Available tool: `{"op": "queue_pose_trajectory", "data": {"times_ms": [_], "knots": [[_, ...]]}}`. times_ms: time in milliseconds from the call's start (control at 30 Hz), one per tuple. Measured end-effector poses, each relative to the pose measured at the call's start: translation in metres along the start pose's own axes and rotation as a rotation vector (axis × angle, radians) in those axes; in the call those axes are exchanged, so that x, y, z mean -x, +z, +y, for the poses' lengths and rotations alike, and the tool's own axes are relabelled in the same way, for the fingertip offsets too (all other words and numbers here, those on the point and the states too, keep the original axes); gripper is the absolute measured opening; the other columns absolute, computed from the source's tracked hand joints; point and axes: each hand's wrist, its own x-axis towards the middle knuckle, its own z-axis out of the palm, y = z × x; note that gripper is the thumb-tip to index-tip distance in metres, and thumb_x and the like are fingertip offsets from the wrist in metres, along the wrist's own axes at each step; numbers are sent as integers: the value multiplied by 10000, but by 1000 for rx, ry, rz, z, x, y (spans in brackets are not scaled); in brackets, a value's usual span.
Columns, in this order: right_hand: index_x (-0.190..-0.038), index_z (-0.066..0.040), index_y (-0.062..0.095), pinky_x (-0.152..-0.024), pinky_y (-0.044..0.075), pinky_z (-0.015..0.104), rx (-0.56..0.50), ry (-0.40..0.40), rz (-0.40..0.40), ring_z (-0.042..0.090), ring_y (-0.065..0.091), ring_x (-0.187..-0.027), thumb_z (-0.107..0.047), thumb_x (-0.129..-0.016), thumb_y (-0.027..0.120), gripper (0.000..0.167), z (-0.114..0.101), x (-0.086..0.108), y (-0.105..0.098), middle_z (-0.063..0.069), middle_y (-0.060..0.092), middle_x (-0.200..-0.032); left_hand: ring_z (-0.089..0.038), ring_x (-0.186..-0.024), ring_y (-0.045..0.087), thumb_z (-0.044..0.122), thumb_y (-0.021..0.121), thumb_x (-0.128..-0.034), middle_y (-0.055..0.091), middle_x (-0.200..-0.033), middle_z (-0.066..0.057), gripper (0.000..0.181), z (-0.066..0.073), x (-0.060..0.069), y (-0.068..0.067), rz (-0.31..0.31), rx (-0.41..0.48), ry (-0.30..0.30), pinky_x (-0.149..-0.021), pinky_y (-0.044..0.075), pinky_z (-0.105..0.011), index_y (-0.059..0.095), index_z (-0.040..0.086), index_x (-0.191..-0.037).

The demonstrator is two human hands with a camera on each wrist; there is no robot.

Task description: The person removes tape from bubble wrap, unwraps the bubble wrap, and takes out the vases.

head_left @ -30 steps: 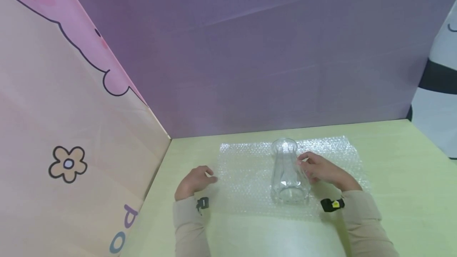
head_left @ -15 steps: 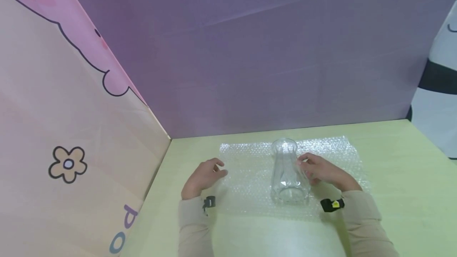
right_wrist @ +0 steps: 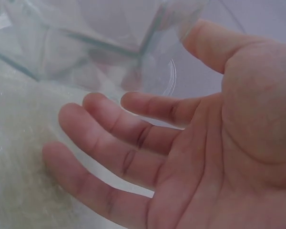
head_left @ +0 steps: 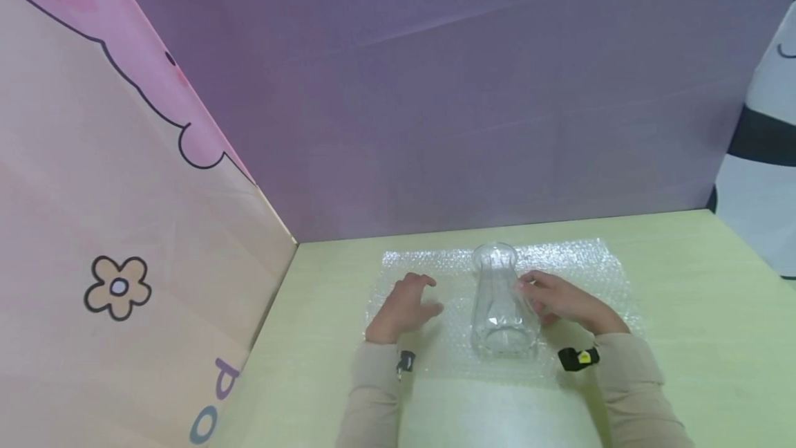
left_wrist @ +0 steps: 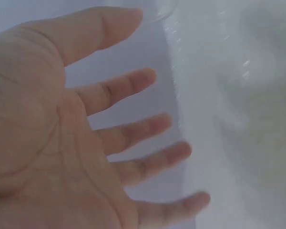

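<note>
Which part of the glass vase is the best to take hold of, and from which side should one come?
Probably the neck, just below the flared rim, with the left hand coming from the left. The glass vase widens toward its base, so the neck should need less spread; the right hand is at its right side.

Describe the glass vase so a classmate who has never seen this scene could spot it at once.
On the pale table lies a sheet of bubble wrap. The vase is on it, between the left hand and the right hand, nearer the right. Unlike the flat, bumpy wrap, it is clear glass, narrow-necked and wide-based.
</note>
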Motion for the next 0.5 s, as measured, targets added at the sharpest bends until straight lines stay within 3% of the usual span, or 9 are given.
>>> {"op": "queue_pose_trajectory", "data": {"times_ms": [200,333,500], "knots": [[-1396,10,472,-800,608,379,-12,-11,-21,228,545,-903,-425,-1088,442,534,3,-2,0,91,528,-934,-444,-1465,380,397,795,-856,342,-1654,-134,725,4,-5,17,-39,-73,-77,-1072,337,-813,514,216,-1499],[-1415,4,471,-809,606,372,5,0,-15,242,569,-952,-445,-1088,431,557,4,-2,0,124,568,-1023,-449,-1496,328,429,801,-842,312,-1672,-127,757,6,-4,25,-55,-103,-99,-1083,293,-831,502,239,-1511],[-1453,2,444,-811,599,360,31,27,-3,250,584,-982,-478,-1084,416,606,4,-2,3,142,581,-1074,-467,-1500,311,494,809,-810,337,-1659,-122,804,4,-2,32,-77,-178,-81,-1052,316,-841,497,255,-1511]]}}
